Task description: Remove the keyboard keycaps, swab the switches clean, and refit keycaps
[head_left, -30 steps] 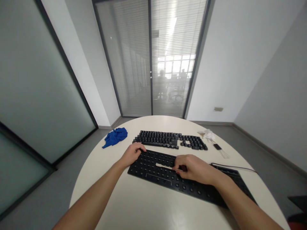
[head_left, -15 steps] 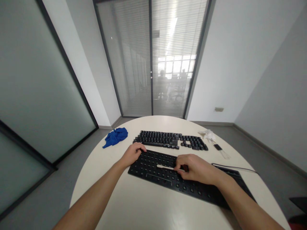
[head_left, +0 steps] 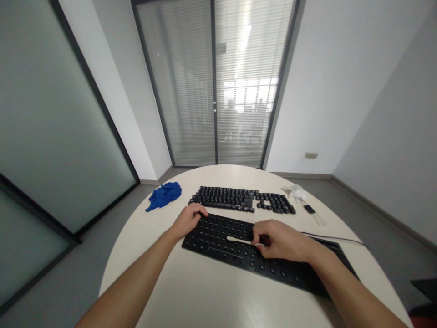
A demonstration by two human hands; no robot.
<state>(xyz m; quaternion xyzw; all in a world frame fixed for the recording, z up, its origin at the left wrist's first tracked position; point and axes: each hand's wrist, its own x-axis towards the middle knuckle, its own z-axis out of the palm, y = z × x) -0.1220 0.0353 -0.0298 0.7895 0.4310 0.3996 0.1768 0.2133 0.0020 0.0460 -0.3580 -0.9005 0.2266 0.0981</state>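
A black keyboard base [head_left: 221,234] stripped of its keycaps lies slantwise on the table, showing rows of small key sockets. My left hand [head_left: 187,221] has its fingers curled over the base's far left corner, gripping it. In a pinch, my right hand [head_left: 278,240] holds a white cotton swab [head_left: 239,240] low over the middle of the base. The swab's thicker tip points left among the sockets; whether it touches them I cannot tell. My right hand and forearm hide part of the base's right side.
Behind the base, loose black keycaps [head_left: 225,197] are laid out in keyboard order on the round table [head_left: 191,291]. A crumpled blue cloth [head_left: 165,195] lies far left. White tissue [head_left: 295,191] and a bundled cable [head_left: 310,209] sit far right. The keyboard's cord [head_left: 336,238] runs right.
My right hand has shifted slightly right with the cotton swab, drawing its tip the same way. My left hand stays at the corner of the base.
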